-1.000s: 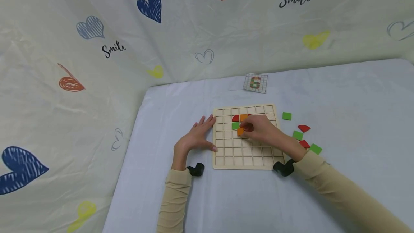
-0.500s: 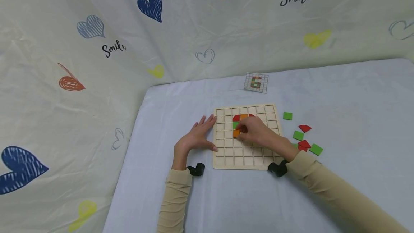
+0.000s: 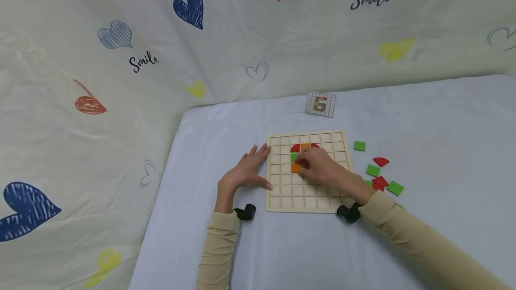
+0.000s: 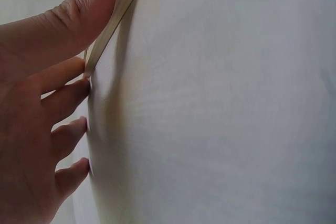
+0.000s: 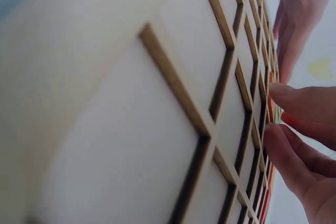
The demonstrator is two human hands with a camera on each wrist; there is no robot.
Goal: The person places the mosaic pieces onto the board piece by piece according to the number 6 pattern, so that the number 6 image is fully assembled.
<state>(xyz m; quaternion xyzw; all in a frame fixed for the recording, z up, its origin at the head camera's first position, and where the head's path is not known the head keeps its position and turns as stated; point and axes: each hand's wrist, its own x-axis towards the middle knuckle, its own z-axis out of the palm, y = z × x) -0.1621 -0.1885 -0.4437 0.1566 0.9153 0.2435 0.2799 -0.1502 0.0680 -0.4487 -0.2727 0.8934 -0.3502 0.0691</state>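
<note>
A wooden grid board (image 3: 282, 201) lies on the white-covered table. My left hand (image 3: 243, 171) spreads its fingers along the board's left edge, the thumb over the rim; in the left wrist view its fingertips (image 4: 81, 124) point down beside the board edge. With thumb and fingers bent together, my right hand (image 3: 320, 164) is at an orange square tile (image 3: 296, 168), which sits in a grid cell. Above that tile come a green square tile (image 3: 294, 158) and a red quarter-round tile (image 3: 295, 148). Another orange tile (image 3: 305, 147) and a red piece (image 3: 315, 145) continue the top row, partly covered by the right hand.
Right of the board lie loose green squares (image 3: 360, 146) and red quarter-rounds (image 3: 380, 162), several in all, some overlapping. A pattern card (image 3: 320, 104) with a coloured figure rests behind the board. A cloth with printed hearts (image 3: 189, 9) hangs at the back.
My right hand has carried the orange square tile slightly left and down into the cell below the green tile, then stays there. The left hand has not moved.
</note>
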